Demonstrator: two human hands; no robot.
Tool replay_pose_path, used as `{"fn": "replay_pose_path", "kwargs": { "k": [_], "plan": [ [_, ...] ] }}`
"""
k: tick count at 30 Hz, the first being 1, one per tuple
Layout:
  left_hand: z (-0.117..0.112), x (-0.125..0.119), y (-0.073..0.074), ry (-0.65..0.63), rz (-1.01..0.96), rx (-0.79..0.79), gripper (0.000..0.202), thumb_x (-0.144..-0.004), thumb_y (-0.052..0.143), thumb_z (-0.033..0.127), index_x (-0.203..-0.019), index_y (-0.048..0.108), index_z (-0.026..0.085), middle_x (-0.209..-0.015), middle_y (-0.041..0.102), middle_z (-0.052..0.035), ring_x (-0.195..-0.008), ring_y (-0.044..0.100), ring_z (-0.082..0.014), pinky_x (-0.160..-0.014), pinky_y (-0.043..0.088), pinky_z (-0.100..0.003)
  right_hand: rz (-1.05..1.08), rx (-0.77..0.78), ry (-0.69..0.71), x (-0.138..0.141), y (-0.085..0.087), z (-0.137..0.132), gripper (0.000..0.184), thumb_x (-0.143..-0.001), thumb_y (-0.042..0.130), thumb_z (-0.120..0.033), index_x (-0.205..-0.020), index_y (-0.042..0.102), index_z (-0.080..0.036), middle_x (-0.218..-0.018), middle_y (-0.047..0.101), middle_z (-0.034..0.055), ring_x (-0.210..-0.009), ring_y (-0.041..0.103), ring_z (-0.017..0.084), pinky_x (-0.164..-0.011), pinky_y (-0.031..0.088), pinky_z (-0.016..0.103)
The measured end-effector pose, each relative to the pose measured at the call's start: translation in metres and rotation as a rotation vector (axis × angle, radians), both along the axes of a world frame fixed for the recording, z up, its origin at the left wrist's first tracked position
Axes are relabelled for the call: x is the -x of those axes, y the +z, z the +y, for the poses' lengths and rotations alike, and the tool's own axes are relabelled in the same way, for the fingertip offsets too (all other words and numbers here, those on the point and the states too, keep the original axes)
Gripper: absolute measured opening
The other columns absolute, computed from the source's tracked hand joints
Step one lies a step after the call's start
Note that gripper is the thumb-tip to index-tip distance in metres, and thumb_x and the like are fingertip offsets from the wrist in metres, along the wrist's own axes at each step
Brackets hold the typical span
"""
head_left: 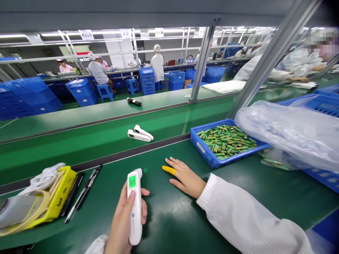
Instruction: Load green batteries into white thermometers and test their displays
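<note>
A white infrared thermometer (136,215) with a lit green display is upright in my left hand (120,215), its head pointing away from me. My left thumb lies on its front near the screen, and the fingers wrap behind it. My right hand (186,176) rests palm down on the green bench (164,225), fingers stretched out and holding nothing. One of its fingers wears a yellow finger cot (169,170). Beyond the hands, two more white thermometers (140,134) lie side by side on the green conveyor belt (87,143).
A blue tray (212,160) of green batteries (227,141) stands right of my right hand, beside a filled plastic bag (288,130). At left are pens (83,194) and a yellow bin (60,197) holding tape and cloth. A black screwdriver-like tool (134,102) lies across the belt. Co-workers sit beyond.
</note>
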State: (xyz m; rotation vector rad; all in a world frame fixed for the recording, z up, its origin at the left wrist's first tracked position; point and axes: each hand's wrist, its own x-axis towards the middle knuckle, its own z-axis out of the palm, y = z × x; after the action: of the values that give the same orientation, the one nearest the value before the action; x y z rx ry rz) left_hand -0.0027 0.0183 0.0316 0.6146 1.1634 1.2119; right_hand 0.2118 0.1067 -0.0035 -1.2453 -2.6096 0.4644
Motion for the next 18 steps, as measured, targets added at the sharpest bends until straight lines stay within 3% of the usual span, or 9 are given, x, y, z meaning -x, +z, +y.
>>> {"fn": "replay_pose_path", "kwargs": {
  "k": [7, 11, 18],
  "plan": [
    [-0.002, -0.001, 0.006, -0.024, -0.085, -0.018, 0.053, -0.085, 0.057, 0.039, -0.133, 0.036, 0.03, -0.087, 0.057, -0.0015, -0.052, 0.045, -0.0094, -0.048, 0.043, -0.022, -0.015, 0.004, 0.001, 0.001, -0.001, 0.0, 0.048, -0.091, 0.048, -0.026, -0.137, 0.044, -0.013, -0.151, 0.028, 0.0119, -0.141, 0.019, 0.027, -0.114, 0.023, 0.049],
    [-0.005, -0.003, 0.01, -0.089, -0.149, -0.095, 0.063, -0.086, 0.055, 0.027, -0.14, 0.023, 0.034, -0.098, 0.056, -0.0039, -0.06, 0.05, -0.0108, -0.058, 0.045, -0.024, -0.004, -0.02, 0.002, 0.0, -0.006, 0.002, 0.047, -0.091, 0.047, -0.025, -0.137, 0.044, -0.016, -0.151, 0.029, 0.0104, -0.141, 0.02, 0.027, -0.114, 0.024, 0.05],
    [-0.009, -0.004, 0.003, -0.14, -0.118, -0.275, 0.075, -0.09, 0.049, 0.023, -0.144, 0.0, 0.043, -0.114, 0.056, -0.0062, -0.065, 0.053, -0.0115, -0.063, 0.046, -0.027, 0.003, -0.057, 0.015, -0.001, -0.013, 0.004, 0.046, -0.093, 0.044, -0.028, -0.137, 0.044, -0.014, -0.151, 0.029, 0.0109, -0.141, 0.02, 0.026, -0.114, 0.024, 0.05]
  ]
}}
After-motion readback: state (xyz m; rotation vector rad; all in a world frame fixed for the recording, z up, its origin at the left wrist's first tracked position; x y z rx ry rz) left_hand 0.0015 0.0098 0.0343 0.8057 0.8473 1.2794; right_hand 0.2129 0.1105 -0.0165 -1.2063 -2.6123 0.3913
